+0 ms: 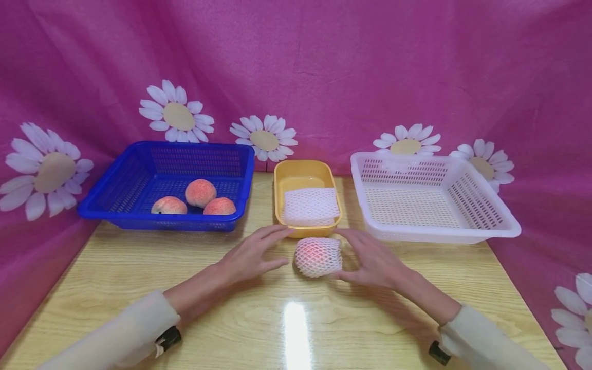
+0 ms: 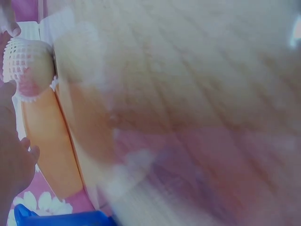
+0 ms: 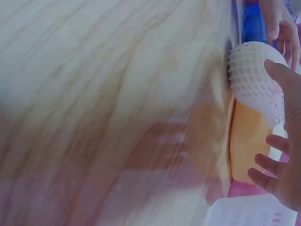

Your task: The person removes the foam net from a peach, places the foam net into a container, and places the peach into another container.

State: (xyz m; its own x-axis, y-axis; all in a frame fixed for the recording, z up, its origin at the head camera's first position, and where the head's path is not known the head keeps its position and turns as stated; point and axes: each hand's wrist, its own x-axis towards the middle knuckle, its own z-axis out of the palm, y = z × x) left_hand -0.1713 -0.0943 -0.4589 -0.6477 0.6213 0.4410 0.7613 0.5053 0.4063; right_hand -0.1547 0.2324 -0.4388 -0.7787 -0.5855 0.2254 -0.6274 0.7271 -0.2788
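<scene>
A pink peach [image 1: 311,254] sits on the table in a white foam net sleeve [image 1: 327,263], just in front of the yellow tub. My left hand [image 1: 252,255] is to its left, thumb and fingers spread, with a gap showing between fingertips and peach. On the other side my right hand [image 1: 376,259] has its fingers apart, the thumb tip right at the sleeve's loose end. In the right wrist view the right thumb [image 3: 281,75] overlaps the netted peach [image 3: 254,70]. The left wrist view shows the peach's bare end [image 2: 43,70] at the sleeve's opening.
The yellow tub [image 1: 305,167] holds flat white foam nets [image 1: 311,206]. A blue basket [image 1: 162,222] with three peaches stands at the back left. At the back right is a white basket [image 1: 425,234]. A pink daisy-patterned cloth [image 1: 324,77] hangs behind the wooden table [image 1: 231,329].
</scene>
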